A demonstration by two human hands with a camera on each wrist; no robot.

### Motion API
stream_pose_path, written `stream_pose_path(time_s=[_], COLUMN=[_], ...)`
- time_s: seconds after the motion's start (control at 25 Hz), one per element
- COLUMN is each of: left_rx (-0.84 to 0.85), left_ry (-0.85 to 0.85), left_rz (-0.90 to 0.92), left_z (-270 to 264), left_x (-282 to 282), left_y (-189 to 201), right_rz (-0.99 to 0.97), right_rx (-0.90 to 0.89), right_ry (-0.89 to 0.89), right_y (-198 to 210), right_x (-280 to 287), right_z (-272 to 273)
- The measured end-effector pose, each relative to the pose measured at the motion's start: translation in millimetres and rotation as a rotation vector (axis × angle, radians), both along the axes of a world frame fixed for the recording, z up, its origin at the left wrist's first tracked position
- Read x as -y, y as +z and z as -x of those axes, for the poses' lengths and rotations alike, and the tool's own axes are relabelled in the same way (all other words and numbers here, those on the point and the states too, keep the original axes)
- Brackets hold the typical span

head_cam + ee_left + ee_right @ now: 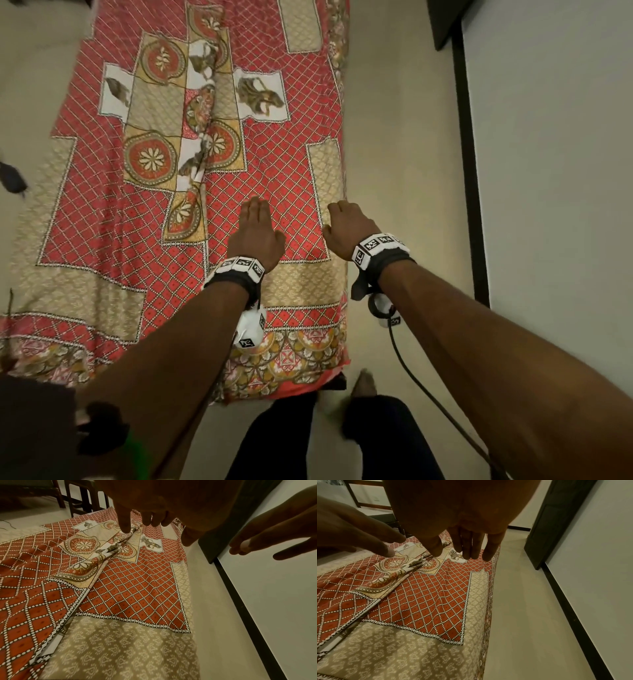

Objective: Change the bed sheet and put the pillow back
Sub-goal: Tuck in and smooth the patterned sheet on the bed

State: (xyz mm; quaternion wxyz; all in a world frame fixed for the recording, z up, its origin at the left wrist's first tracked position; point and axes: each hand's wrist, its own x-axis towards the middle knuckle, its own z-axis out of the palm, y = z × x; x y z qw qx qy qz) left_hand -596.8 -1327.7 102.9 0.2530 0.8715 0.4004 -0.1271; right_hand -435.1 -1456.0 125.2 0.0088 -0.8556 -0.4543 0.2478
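- The bed sheet (274,164), red lattice with beige panels and flower medallions, lies spread over the low bed, which sits on the pale floor (404,171).
- A bunched ridge of cloth (202,113) runs lengthwise along the sheet's middle, from the far end toward the near end; the wrist views show it as a raised fold (109,550).
- The left hand (255,233) is over the sheet, to the right of the ridge, palm down, fingers straight and close together. From the left wrist view the fingers (123,520) hang down over the cloth with nothing between them; whether they touch the sheet cannot be told.
- The right hand (349,226) is at the sheet's right edge, beside the left hand and apart from it. In the head view its fingers bend down out of sight; the right wrist view shows the fingers (471,545) long and side by side, holding nothing.
- Both wrists carry bands with black-and-white markers (376,248).
- A dark skirting strip (469,154) and a white wall (555,171) lie across the floor to the right of the sheet.
- Dark chair legs (77,500) stand beyond the sheet's far end.
- No pillow shows in any view.
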Motion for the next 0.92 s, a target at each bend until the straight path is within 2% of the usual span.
stream_pose_path(time_s=[0.08,0.12,0.2,0.24,0.28,0.32,0.4,0.44,0.48,0.52,0.6,0.64,0.68,0.72,0.8,0.92], left_rx=[-0.003,-0.003,-0.012,-0.010,-0.012,-0.021,-0.050,-0.073,-0.066,-0.067,-0.082,-0.091,-0.088,-0.099,-0.105,-0.084], left_ry=[0.025,0.058,0.060,0.113,0.121,0.177,0.178,0.221,0.217,0.239,0.260,0.296,0.281,0.286,0.264,0.292], left_rz=[0.006,0.004,-0.020,0.008,-0.003,-0.004,-0.031,0.016,0.007,0.044,0.027,0.059,0.044,0.036,0.008,0.019], left_z=[-13.4,-37.2,-39.4,-73.4,-74.8,-116.1,-125.6,-169.2,-170.7,-221.1,-227.6,-264.8,-267.5,-299.3,-306.3,-362.5], left_x=[-2.7,-10.0,-9.8,-21.2,-21.2,-37.5,-39.9,-59.0,-59.3,-73.3,-78.5,-94.2,-91.1,-105.8,-110.3,-139.4], left_y=[-2.2,-4.5,-6.0,-6.1,-7.3,-8.1,-7.2,-10.4,-12.3,-14.4,-11.4,-4.2,-4.7,5.7,7.0,16.5], right_rz=[-0.003,-0.024,-0.058,-0.062,-0.059,-0.057,-0.048,-0.039,-0.038,-0.040,-0.061,-0.054,-0.060,-0.060,-0.059,-0.077], right_rx=[-0.005,0.011,0.023,0.015,0.009,-0.002,-0.014,-0.049,-0.048,-0.062,-0.059,-0.086,-0.075,-0.096,-0.084,-0.098], right_ry=[0.031,0.076,0.076,0.126,0.109,0.149,0.164,0.210,0.213,0.226,0.238,0.257,0.253,0.249,0.249,0.236], right_y=[-0.3,-2.2,-3.5,-3.9,-7.9,-12.3,-14.8,-19.8,-19.3,-21.7,-20.4,-12.4,-14.4,-6.0,-7.1,10.0], right_x=[-9.2,-25.8,-31.9,-53.0,-56.0,-84.3,-90.6,-116.2,-118.1,-132.9,-138.1,-155.7,-155.0,-172.3,-178.3,-211.5], right_z=[-24.1,-57.1,-65.4,-106.6,-111.7,-156.1,-163.5,-209.9,-213.5,-263.5,-272.0,-312.7,-321.0,-355.8,-368.8,-429.4])
